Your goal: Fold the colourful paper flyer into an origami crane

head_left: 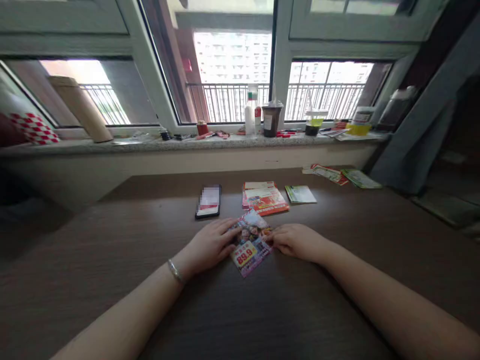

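At the centre of the head view, one printed flyer (pixel 245 254) lies on the table, set cornerwise, with two hands on it. The left hand (pixel 213 244) rests over its left edge, fingers somewhat spread across the print; the right hand (pixel 294 241) has its fingers curled together at the right edge, and whether they pinch the paper I cannot tell. One bracelet (pixel 175 271) circles the left wrist. Just above the flyer sits one pile of red and orange leaflets (pixel 268 200), its exact count hidden by overlap; right of it lies one smaller green-and-white pile (pixel 300 194), and left of it one phone (pixel 208 201).

The far edge of the table (pixel 93 270) runs across mid-frame below the window. Bare tabletop spreads at the left and right of the frame, and between the forearms at lower centre.

Close above the flyer's top corner, the red and orange pile bounds the room on that side. Toward the upper right of the table lie more loose leaflets (pixel 330 174). Along the windowsill (pixel 138 146) stand one cardboard tube (pixel 80 110) at upper left, one red spool (pixel 202 128), and one dark lidded cup (pixel 271 120) near upper centre.
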Demonstrator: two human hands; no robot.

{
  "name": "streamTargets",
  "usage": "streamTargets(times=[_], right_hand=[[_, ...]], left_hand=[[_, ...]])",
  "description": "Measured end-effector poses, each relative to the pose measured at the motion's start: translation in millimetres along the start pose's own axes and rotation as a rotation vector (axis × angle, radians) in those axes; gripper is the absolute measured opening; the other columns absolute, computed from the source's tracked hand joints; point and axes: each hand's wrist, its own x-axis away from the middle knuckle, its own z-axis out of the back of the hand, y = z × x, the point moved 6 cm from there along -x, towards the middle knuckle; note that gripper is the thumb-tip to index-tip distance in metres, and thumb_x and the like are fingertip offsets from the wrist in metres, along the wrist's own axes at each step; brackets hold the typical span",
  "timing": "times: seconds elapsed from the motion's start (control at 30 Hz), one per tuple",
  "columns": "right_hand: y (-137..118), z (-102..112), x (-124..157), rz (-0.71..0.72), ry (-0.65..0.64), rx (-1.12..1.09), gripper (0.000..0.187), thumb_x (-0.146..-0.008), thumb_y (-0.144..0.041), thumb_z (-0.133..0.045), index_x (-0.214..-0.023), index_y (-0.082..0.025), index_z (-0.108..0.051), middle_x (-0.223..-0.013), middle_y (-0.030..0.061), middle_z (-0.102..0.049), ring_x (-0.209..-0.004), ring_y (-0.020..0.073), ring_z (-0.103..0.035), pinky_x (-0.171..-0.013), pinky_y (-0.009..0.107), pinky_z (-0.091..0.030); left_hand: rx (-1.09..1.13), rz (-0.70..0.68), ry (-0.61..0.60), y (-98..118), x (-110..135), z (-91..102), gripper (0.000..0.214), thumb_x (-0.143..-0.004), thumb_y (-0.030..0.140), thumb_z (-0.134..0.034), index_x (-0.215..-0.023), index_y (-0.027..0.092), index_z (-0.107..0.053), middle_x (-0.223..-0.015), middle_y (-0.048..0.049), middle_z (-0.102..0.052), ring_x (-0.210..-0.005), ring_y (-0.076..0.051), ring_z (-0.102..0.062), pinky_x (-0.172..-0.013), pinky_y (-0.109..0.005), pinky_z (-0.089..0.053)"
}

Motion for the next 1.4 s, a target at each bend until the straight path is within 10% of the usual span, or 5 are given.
streamTargets(times=[0.9,1.2,1.4], right_hand=[[0.7,10.8,7.6,0.025,-0.003,-0.051,0.046,-0.082,-0.045,-0.067,-0.123,-0.024,-0.063,-0.133,0.0047,-0.060,-0.122,0.0237,-0.053,-0.104,0.042,-0.040],[-0.9,4.7,3.1,-0.049,0.055,-0.050,0.057,-0.080,-0.053,-0.066,-0.127,-0.022,-0.059,-0.136,0.0069,-0.058,-0.123,0.0244,-0.053,-0.104,0.043,-0.039],[-2.6,3.5,2.7,-0.064,0.067,-0.048,0.054,-0.081,-0.050,-0.066,-0.128,-0.024,-0.058,-0.134,0.0068,-0.059,-0.120,0.0250,-0.053,-0.102,0.044,-0.039]], left_hand=[[0.145,-0.043,-0.109,14.8,3.8,10.0,0.068,-0.082,0.059,-0.062,-0.138,0.024,-0.048,-0.135,-0.0116,-0.051,-0.122,-0.030,-0.051,-0.105,-0.043,-0.041],[0.211,0.104,-0.228,14.5,8.8,3.5,0.077,-0.081,0.065,-0.059,-0.143,0.023,-0.041,-0.157,-0.0139,-0.024,-0.144,-0.034,-0.023,-0.116,-0.048,-0.026],[0.254,0.058,-0.189,17.7,5.6,5.8,0.070,-0.085,0.060,-0.057,-0.143,0.025,-0.039,-0.153,-0.0090,-0.034,-0.146,-0.030,-0.020,-0.117,-0.047,-0.022]])
